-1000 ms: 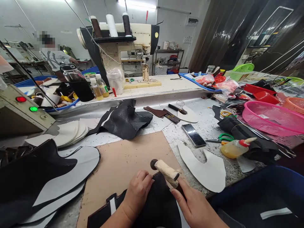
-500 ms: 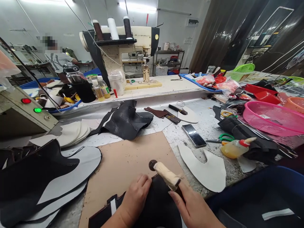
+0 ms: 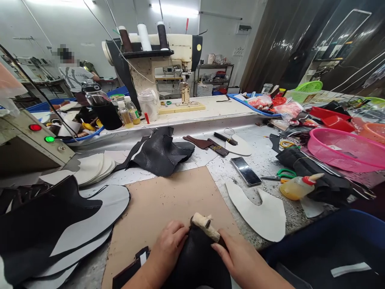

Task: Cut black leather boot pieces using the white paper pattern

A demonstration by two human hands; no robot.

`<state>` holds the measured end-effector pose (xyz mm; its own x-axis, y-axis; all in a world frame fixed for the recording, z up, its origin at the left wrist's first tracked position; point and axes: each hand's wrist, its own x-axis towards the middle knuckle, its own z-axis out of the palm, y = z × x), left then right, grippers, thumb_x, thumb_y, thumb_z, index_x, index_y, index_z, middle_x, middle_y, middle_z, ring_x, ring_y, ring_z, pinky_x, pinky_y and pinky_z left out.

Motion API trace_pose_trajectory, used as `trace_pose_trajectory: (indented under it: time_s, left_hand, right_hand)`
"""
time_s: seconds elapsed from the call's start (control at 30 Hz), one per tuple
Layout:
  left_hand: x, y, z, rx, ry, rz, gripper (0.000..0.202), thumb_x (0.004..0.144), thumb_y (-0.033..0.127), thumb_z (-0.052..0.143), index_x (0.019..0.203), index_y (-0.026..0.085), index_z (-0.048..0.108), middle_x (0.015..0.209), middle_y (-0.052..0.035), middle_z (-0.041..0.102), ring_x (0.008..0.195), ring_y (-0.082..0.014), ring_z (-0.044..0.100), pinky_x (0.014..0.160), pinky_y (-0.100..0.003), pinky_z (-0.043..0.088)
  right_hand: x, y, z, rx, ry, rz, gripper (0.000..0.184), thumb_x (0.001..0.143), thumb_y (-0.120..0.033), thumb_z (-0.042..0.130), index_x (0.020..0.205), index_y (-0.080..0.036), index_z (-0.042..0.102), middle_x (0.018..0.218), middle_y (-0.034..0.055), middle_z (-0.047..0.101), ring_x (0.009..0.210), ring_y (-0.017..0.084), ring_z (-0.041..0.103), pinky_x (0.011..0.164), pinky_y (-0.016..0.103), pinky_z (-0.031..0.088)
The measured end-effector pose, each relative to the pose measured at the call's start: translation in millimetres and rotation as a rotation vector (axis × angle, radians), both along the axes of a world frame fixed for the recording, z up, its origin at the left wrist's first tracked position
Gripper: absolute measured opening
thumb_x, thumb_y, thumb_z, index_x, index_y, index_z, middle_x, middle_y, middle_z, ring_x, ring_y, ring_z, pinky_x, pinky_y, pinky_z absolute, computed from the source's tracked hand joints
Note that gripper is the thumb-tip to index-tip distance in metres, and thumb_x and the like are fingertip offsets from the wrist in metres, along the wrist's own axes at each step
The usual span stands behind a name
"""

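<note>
A black leather piece lies in front of me on the tan board. My left hand has its fingers closed on the left edge of that leather. In my right hand is a hammer with pale wrapping around it, its dark handle partly hidden by my fingers. The hammer's head rests on or just above the leather's far edge, close to my left fingertips; I cannot tell whether it touches. By my left forearm, a dark edge with a white strip shows.
Stacked black and grey pieces lie left. A folded black leather piece sits beyond the board. Rightward are a phone, a white U-shaped piece, scissors, a glue bottle and a blue bin. A sewing machine stands behind.
The hammer has come down toward me and tilted, its head now at the leather's far edge. My right hand has shifted slightly left. My left hand stays at the leather's edge.
</note>
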<state>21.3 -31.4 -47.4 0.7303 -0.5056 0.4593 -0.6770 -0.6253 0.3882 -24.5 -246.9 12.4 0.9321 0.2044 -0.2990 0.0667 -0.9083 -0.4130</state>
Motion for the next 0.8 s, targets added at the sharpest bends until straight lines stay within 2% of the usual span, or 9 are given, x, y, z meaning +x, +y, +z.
trace_pose_trajectory:
  time_s: [0.07, 0.17, 0.23, 0.37, 0.47, 0.53, 0.67, 0.73, 0.8]
  left_hand:
    - [-2.5, 1.9, 0.6, 0.042, -0.047, -0.029, 0.023, 0.094, 0.02, 0.037, 0.092, 0.019, 0.06, 0.08, -0.0024, 0.062, 0.073, -0.0155, 0.059, 0.064, -0.026, 0.052]
    - [-5.8, 1.6, 0.7, 0.077, -0.107, -0.03, 0.027, 0.095, 0.022, 0.033, 0.093, 0.017, 0.059, 0.079, -0.0034, 0.061, 0.072, -0.0158, 0.058, 0.064, -0.026, 0.052]
    - [-7.0, 0.8, 0.7, 0.075, -0.125, -0.018, 0.027, 0.095, 0.021, 0.032, 0.092, 0.017, 0.058, 0.08, -0.0037, 0.061, 0.072, -0.0156, 0.058, 0.066, -0.026, 0.052]
    - [-7.5, -0.1, -0.4, 0.067, -0.155, -0.008, 0.027, 0.095, 0.021, 0.031, 0.089, 0.017, 0.058, 0.081, -0.0038, 0.062, 0.073, -0.0155, 0.058, 0.066, -0.026, 0.052]
    - [-7.1, 0.6, -2.9, 0.081, -0.164, 0.013, 0.026, 0.095, 0.021, 0.033, 0.088, 0.017, 0.058, 0.08, -0.0037, 0.061, 0.072, -0.0167, 0.058, 0.065, -0.029, 0.052]
    - [-7.5, 2.8, -4.8, 0.07, -0.129, 0.04, 0.023, 0.094, 0.021, 0.036, 0.086, 0.018, 0.058, 0.078, -0.0033, 0.061, 0.071, -0.017, 0.058, 0.063, -0.029, 0.052]
    - [-11.4, 10.4, -7.7, 0.052, -0.024, 0.069, 0.016, 0.091, 0.02, 0.043, 0.091, 0.019, 0.059, 0.08, -0.0028, 0.062, 0.074, -0.0173, 0.059, 0.064, -0.029, 0.053]
    - [-14.2, 13.3, -8.2, 0.085, -0.048, 0.054, 0.018, 0.092, 0.018, 0.041, 0.092, 0.018, 0.059, 0.081, -0.0034, 0.062, 0.074, -0.0181, 0.059, 0.064, -0.03, 0.054]
    - [-16.6, 15.0, -7.8, 0.119, -0.08, 0.033, 0.02, 0.092, 0.017, 0.039, 0.092, 0.017, 0.059, 0.08, -0.0036, 0.062, 0.072, -0.0185, 0.059, 0.063, -0.031, 0.053]
  right_hand:
    - [0.7, 1.3, 7.2, 0.058, -0.016, 0.018, 0.034, 0.093, -0.035, 0.032, 0.108, -0.016, 0.056, 0.095, 0.014, 0.069, 0.092, 0.031, 0.064, 0.077, 0.039, 0.048]
    - [-0.6, 4.8, 11.3, 0.159, -0.096, 0.041, 0.042, 0.094, -0.037, 0.025, 0.12, -0.014, 0.049, 0.105, 0.0162, 0.066, 0.096, 0.029, 0.063, 0.079, 0.037, 0.048]
    - [-1.5, 6.5, 9.5, 0.137, -0.08, 0.025, 0.042, 0.093, -0.035, 0.025, 0.12, -0.013, 0.049, 0.105, 0.0167, 0.066, 0.097, 0.03, 0.063, 0.08, 0.038, 0.048]
    - [-2.1, 6.8, 8.2, 0.033, -0.001, 0.037, 0.038, 0.092, -0.036, 0.029, 0.109, -0.015, 0.055, 0.092, 0.0137, 0.069, 0.088, 0.034, 0.064, 0.073, 0.043, 0.048]
    - [-4.7, 8.0, 5.9, 0.112, -0.091, 0.064, 0.044, 0.093, -0.036, 0.025, 0.122, -0.013, 0.048, 0.104, 0.0155, 0.066, 0.096, 0.032, 0.063, 0.078, 0.04, 0.048]
    - [-5.9, 9.4, 2.0, 0.099, -0.073, 0.047, 0.042, 0.093, -0.034, 0.027, 0.123, -0.012, 0.047, 0.108, 0.0165, 0.065, 0.099, 0.031, 0.062, 0.08, 0.039, 0.047]
    - [-3.7, 10.3, 3.5, -0.013, 0.001, 0.039, 0.031, 0.092, -0.031, 0.034, 0.109, -0.017, 0.055, 0.094, 0.0123, 0.069, 0.09, 0.033, 0.065, 0.073, 0.039, 0.047]
    - [-2.8, 11.2, 8.9, 0.02, -0.015, 0.062, 0.029, 0.092, -0.033, 0.034, 0.104, -0.018, 0.056, 0.091, 0.011, 0.07, 0.087, 0.032, 0.065, 0.071, 0.038, 0.047]
    - [-3.4, 13.4, 11.1, 0.106, -0.072, 0.07, 0.034, 0.093, -0.035, 0.031, 0.11, -0.017, 0.054, 0.096, 0.0128, 0.069, 0.09, 0.031, 0.065, 0.073, 0.037, 0.047]
